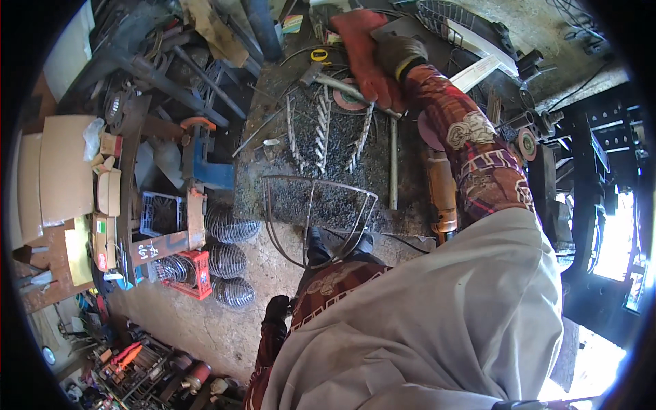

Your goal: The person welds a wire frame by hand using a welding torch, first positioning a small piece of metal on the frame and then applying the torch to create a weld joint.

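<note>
My right hand (402, 56), in a dark work glove, reaches to the far side of the dark workbench (273, 205). It rests beside or on a long red glove (365, 55); its fingers are hidden from me. At my left side hangs my left hand (278, 309), dark-gloved and away from the bench, its fingers too dark to make out. A half-round metal frame (314, 181) with a middle bar stands at the bench's near edge. Beyond it lie several notched or twisted metal strips (321, 130). A hammer (335, 83) lies across their far ends, near a yellow tape measure (319, 55).
An orange angle grinder (443, 195) lies at the bench's right edge, beneath my right arm. A long-handled metal tool (393, 164) lies left of it. Wire baskets (229, 260) and a red crate (198, 273) stand on the floor left. A blue clamp (212, 171) juts beside the bench.
</note>
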Action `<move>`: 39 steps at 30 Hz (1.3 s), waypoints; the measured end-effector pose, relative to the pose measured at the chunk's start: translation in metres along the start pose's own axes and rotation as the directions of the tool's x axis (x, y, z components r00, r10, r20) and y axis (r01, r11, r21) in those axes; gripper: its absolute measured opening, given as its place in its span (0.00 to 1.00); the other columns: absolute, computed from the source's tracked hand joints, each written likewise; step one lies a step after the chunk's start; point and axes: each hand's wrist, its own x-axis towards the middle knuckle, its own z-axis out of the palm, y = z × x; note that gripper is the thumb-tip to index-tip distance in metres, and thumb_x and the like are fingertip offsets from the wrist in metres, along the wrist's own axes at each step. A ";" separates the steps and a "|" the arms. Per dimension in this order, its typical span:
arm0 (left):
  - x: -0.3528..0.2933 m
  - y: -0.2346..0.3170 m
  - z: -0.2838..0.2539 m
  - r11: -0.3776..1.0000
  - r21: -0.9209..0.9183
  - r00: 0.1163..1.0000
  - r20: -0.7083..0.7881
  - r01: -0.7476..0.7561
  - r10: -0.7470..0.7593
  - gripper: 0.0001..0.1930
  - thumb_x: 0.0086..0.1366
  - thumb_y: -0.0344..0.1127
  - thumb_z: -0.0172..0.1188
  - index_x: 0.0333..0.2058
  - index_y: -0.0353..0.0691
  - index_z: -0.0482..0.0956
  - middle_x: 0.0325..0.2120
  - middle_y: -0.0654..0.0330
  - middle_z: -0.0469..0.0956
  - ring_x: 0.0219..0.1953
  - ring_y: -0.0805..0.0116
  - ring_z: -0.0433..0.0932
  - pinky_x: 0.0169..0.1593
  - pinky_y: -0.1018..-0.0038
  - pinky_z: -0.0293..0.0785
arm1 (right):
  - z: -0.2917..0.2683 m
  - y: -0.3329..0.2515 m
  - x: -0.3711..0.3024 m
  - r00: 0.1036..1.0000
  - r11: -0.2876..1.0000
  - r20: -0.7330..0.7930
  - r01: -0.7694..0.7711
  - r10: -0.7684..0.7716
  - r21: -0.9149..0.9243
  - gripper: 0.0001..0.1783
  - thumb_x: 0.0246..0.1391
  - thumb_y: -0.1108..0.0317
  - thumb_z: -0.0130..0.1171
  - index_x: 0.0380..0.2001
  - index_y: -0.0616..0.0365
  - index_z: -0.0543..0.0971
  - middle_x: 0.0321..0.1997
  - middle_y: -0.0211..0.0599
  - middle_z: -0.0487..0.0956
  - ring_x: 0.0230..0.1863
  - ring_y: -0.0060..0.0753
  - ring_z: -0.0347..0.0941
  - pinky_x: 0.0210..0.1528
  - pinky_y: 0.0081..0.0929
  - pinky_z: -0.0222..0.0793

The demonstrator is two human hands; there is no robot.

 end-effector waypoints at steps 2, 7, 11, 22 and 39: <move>0.003 0.011 -0.002 0.999 0.047 1.000 0.010 -0.018 0.018 0.08 0.52 0.36 0.63 0.29 0.40 0.78 0.27 0.51 0.77 0.30 0.49 0.78 0.36 0.57 0.75 | -0.009 -0.014 0.002 0.995 0.994 -0.104 0.019 -0.008 0.105 0.24 0.60 0.55 0.49 0.54 0.54 0.79 0.52 0.51 0.82 0.52 0.52 0.80 0.55 0.47 0.73; 0.002 0.023 -0.011 0.994 0.108 1.000 0.010 -0.021 0.020 0.08 0.53 0.35 0.63 0.30 0.40 0.78 0.27 0.51 0.77 0.30 0.49 0.78 0.36 0.57 0.76 | -0.029 -0.062 0.022 0.931 0.938 -0.366 0.136 -0.011 0.319 0.26 0.54 0.48 0.59 0.50 0.53 0.83 0.48 0.48 0.84 0.49 0.50 0.82 0.48 0.48 0.76; 0.002 0.035 -0.021 0.989 0.142 0.999 -0.002 -0.050 0.050 0.08 0.53 0.35 0.63 0.30 0.40 0.79 0.27 0.51 0.77 0.30 0.49 0.78 0.36 0.57 0.76 | -0.014 -0.080 0.036 0.972 0.966 -0.224 0.117 -0.065 0.229 0.19 0.58 0.56 0.53 0.48 0.51 0.83 0.46 0.47 0.84 0.47 0.51 0.82 0.45 0.49 0.77; -0.027 -0.018 -0.017 0.996 0.083 0.998 -0.059 -0.011 0.016 0.08 0.54 0.35 0.62 0.32 0.40 0.79 0.28 0.51 0.78 0.31 0.50 0.78 0.37 0.58 0.76 | 0.003 0.083 0.035 0.904 0.888 0.109 -0.426 0.413 0.175 0.33 0.61 0.38 0.44 0.51 0.51 0.83 0.57 0.50 0.79 0.60 0.54 0.75 0.60 0.46 0.70; -0.035 -0.004 -0.020 0.995 0.098 0.997 -0.080 -0.011 0.019 0.08 0.55 0.34 0.61 0.34 0.39 0.79 0.29 0.52 0.78 0.32 0.51 0.79 0.37 0.59 0.76 | 0.118 0.170 0.090 0.934 0.982 0.308 -0.155 0.182 -0.110 0.22 0.59 0.55 0.57 0.54 0.46 0.82 0.59 0.43 0.78 0.61 0.44 0.75 0.61 0.44 0.72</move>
